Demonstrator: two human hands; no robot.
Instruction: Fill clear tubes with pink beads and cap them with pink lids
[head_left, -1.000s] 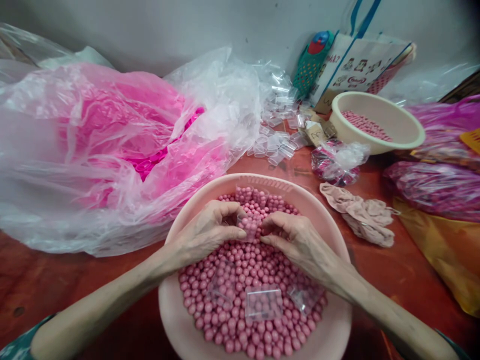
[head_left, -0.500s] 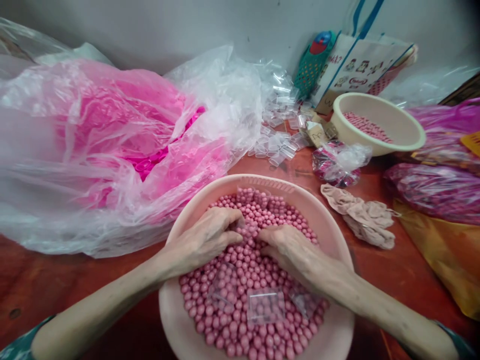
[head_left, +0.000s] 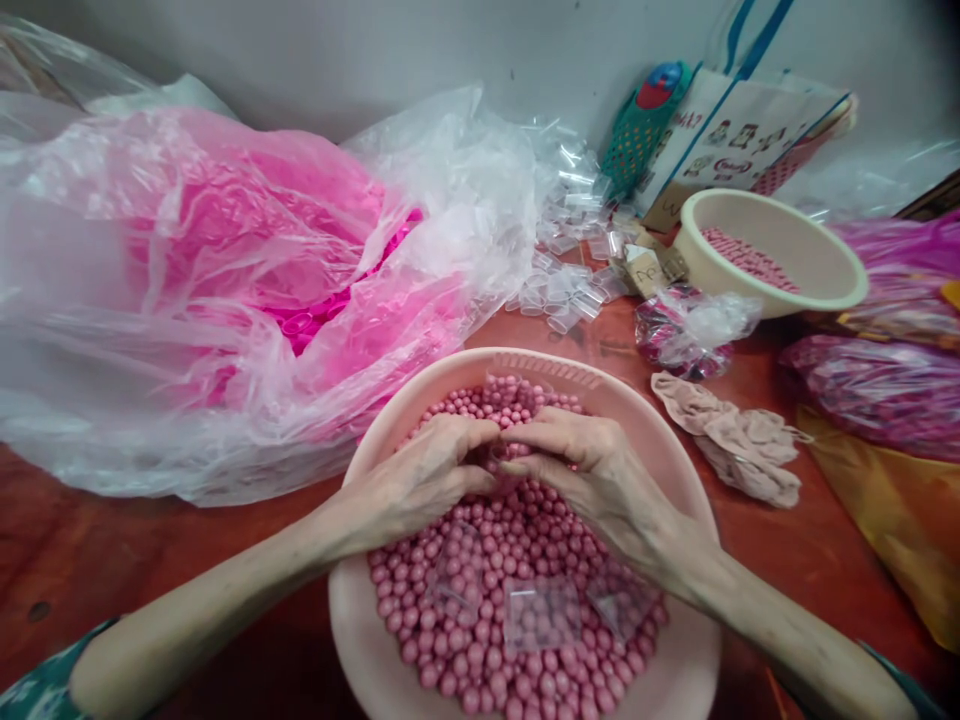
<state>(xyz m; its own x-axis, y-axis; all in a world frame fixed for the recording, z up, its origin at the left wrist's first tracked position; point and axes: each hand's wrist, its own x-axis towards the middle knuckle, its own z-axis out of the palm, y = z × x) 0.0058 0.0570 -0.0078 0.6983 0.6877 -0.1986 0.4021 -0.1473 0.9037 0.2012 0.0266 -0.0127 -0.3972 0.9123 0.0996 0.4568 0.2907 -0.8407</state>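
A pale pink basin (head_left: 679, 470) holds a mass of pink beads (head_left: 517, 540). My left hand (head_left: 442, 465) and my right hand (head_left: 577, 460) meet over the beads in the basin's upper half. Their fingertips come together around a small clear piece that is mostly hidden by the fingers. Among the beads in front of my hands lie a flat clear plastic piece (head_left: 543, 614) and two more clear pieces, one to the left (head_left: 459, 572) and one to the right (head_left: 621, 598).
Pink items fill a large plastic bag (head_left: 247, 230) at left. Clear plastic pieces (head_left: 566, 290) lie behind the basin. At right are a cream bowl (head_left: 795, 240) with beads, a small tied bag (head_left: 686, 330), a beige cloth (head_left: 739, 440) and purple bags (head_left: 885, 390).
My right hand has come up and left, so that its fingertips now meet those of my left hand. The view has shifted slightly, moving the surroundings a little to the right.
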